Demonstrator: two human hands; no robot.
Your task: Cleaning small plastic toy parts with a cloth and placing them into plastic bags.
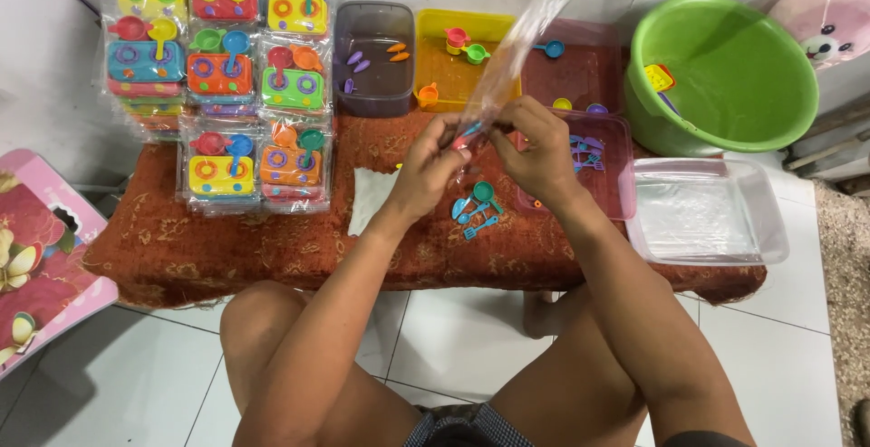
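Note:
My left hand (428, 168) and my right hand (535, 150) meet over a low bench with a red patterned cover (181, 248). Together they hold the mouth of a clear plastic bag (521, 39) that stands up and away from me. Small teal and red toy pieces (467, 130) show between my fingertips at the bag's opening. Just below my hands lie teal toy utensils (476, 207) on the cover. A white cloth or paper (370, 198) lies left of my left wrist.
Stacks of bagged toy stove sets (222, 76) fill the bench's left side. Behind stand a dark tub (373, 57), a yellow tub (453, 67), pink trays (598, 162) with tiny utensils, a green basin (725, 71) and a clear container (707, 211). A pink stool (41, 257) stands at left.

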